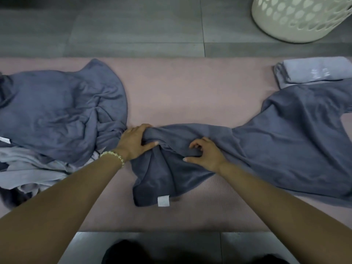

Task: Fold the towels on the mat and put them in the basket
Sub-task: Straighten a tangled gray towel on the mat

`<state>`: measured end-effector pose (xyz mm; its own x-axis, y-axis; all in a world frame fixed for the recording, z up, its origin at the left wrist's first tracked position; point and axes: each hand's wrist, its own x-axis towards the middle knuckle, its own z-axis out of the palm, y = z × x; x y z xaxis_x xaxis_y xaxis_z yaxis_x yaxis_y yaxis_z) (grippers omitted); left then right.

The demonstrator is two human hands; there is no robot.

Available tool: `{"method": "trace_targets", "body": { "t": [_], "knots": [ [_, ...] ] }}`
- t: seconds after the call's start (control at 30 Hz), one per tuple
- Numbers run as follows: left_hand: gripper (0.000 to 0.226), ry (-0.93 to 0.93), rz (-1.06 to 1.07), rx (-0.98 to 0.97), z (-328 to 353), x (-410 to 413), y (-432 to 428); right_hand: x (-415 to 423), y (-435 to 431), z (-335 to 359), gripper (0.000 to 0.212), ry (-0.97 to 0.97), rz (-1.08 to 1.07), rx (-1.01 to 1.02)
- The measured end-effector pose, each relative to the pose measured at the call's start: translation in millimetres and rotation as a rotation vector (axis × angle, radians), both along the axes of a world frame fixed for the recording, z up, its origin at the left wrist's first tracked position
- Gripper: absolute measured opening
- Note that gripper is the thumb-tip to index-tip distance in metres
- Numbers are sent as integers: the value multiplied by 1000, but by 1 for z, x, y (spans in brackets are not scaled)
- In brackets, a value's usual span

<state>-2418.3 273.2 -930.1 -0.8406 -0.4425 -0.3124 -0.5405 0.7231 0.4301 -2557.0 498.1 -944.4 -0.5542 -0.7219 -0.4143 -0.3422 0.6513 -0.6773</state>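
Down on the floor, a long pink soft mat (181, 88) lay flat on big grey floor tiles (133, 25). A big dark blue-grey soft towel (285, 140) lay across the middle and right side of the mat, all crumpled and not folded. The person's left hand (136, 142) was closed around a bunched-up end of this towel, with the fingers over the top of the lump and the thumb pressed in from the near side. The right hand (206, 154) was just beside it on the same towel. Its fingers were curled, and it pinched a fold of the cloth between fingers and thumb. Both bare arms reached in from the bottom of the view. A bracelet of small pale beads (114, 156) sat on the left wrist. A small white cloth tag (163, 201) showed at the near corner of the towel.

On the left side of the mat there was a messy heap. Another dark blue-grey crumpled towel (57, 111) lay on top, and some pale lilac crumpled towels (28, 172) stuck out from under it on the near side. At the far right of the mat lay a pale lilac folded towel (314, 73), neat and flat, and the big towel's far edge touched it. A round white plastic basket with many holes (304, 20) stood on the tiles past the mat, at the far right, well apart from the hands.
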Motion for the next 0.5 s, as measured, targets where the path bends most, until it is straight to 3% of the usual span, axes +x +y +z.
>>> {"method": "trace_targets", "body": {
  "t": [0.07,0.13,0.23,0.37,0.43,0.5],
  "knots": [
    [61,22,27,50,1,2,-2,4,-6,-6,33,90,-7,-2],
    [59,43,60,199,3,0,-4,0,-9,-2,23,26,-46,-49],
    [42,37,119,474,17,-10,-1,-22,-7,30,18,-233,-129,-140],
    [31,1,91,562,61,-33,6,-58,12,79,14,-637,-262,-255],
    [24,-182,-5,647,76,-43,19,-63,21,88,13,-646,-196,-182],
    [31,-433,-136,773,79,-47,39,-60,25,83,12,-553,-194,-189]
  ]
}}
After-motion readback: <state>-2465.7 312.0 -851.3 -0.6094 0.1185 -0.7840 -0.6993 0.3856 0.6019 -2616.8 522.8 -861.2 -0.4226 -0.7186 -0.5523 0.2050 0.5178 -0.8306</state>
